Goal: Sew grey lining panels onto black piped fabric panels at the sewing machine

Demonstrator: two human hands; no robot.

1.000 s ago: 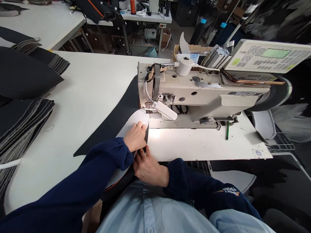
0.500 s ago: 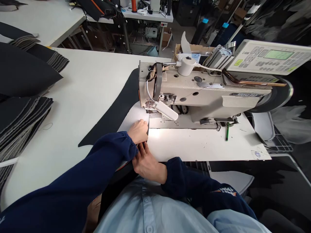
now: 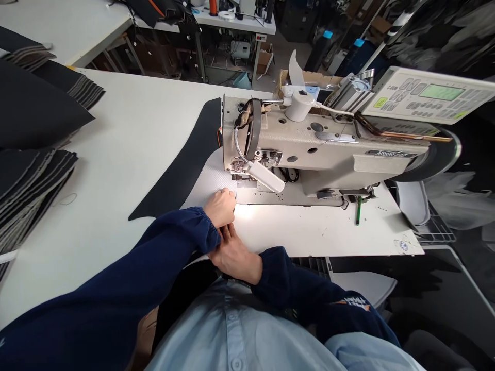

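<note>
A piece of dark fabric (image 3: 185, 165) with a white ribbed part (image 3: 211, 178) lies on the table, its right edge running under the head of the sewing machine (image 3: 266, 129). My left hand (image 3: 221, 206) is closed on the white part near its right edge, just in front of the needle area. Close behind it, at the table's front edge, my right hand (image 3: 234, 256) has its fingers together on the near end of the fabric. Its fingertips are partly hidden by my left wrist and sleeve. The needle and presser foot are mostly covered by the machine's white lamp (image 3: 266, 176).
Stacks of dark cut fabric (image 3: 31, 190) lie on the left of the white table (image 3: 104, 154). A control panel (image 3: 429, 95) tops the machine's right side. A green-handled tool (image 3: 359, 210) is at the right. Behind stands another worktable (image 3: 232, 23).
The fabric has slid away from me, past the machine head, and more of its white part shows. Both hands stay close together in nearly the same place.
</note>
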